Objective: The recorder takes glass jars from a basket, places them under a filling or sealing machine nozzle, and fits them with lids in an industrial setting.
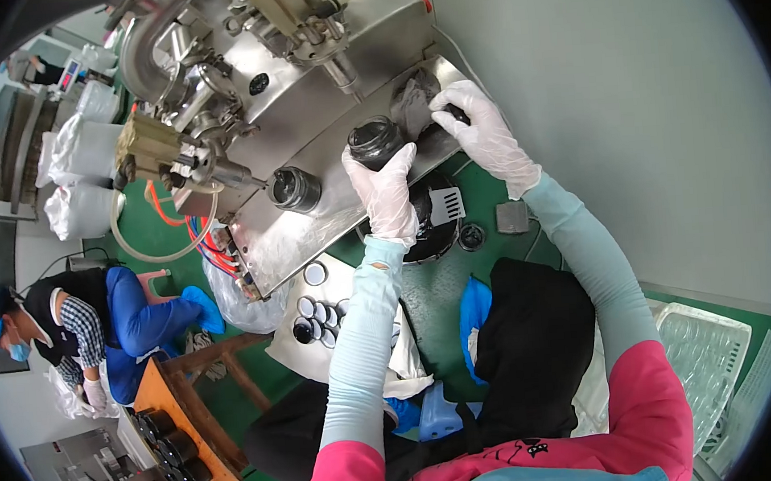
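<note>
My left hand, in a white glove, grips a glass jar of dark paste, mouth up, over the steel tray of the machine. My right hand, also gloved, curls its fingers around a small black object, mostly hidden, so its kind is unclear. Just left of those fingers is a dark-smeared grey cloth on the tray. A second glass jar of dark paste stands on the tray below one filling nozzle. The other nozzle hangs above and behind the held jar.
Below the tray, a white plastic slotted spatula lies across a black-smeared tub. Several round lids rest on a white sheet near my knees. To the left, a person sits by an orange bench holding black jars. A crate of glass jars is at right.
</note>
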The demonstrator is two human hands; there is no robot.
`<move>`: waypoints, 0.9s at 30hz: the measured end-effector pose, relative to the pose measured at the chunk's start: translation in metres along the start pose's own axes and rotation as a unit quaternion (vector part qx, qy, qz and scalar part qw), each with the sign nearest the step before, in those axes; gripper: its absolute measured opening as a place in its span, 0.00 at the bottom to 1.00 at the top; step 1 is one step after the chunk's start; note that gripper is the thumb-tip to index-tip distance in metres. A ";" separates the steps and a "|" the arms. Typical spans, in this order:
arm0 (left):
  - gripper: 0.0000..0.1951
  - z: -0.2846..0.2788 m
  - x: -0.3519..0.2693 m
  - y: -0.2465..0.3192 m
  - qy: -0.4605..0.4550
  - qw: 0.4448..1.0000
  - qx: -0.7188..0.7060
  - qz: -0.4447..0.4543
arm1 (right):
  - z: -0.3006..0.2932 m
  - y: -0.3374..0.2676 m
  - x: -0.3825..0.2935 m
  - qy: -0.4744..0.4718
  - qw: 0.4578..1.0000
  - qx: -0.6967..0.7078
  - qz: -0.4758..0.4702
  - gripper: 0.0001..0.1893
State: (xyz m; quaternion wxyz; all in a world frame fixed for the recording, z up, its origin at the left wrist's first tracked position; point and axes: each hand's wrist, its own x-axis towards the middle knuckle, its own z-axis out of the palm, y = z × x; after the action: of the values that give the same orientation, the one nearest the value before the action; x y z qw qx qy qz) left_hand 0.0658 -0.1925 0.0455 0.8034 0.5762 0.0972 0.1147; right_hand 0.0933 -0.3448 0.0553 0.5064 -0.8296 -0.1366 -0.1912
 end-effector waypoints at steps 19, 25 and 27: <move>0.31 0.029 0.008 -0.032 0.008 0.998 0.025 0.051 | 0.021 0.015 0.007 0.041 0.998 -0.039 -0.026 0.05; 0.33 0.023 0.007 -0.026 -0.037 0.999 0.014 0.013 | 0.023 0.018 0.010 0.054 0.994 -0.073 -0.057 0.06; 0.32 0.021 0.007 -0.024 -0.040 0.999 0.025 0.015 | 0.023 0.018 0.011 0.060 0.992 -0.091 -0.069 0.06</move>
State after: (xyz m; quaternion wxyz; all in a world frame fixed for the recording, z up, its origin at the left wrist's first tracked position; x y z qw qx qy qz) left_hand 0.0799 -0.2166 0.0287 0.7904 0.6014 0.0587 0.1010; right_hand 0.1147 -0.3324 0.0367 0.4221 -0.8479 -0.1447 -0.2864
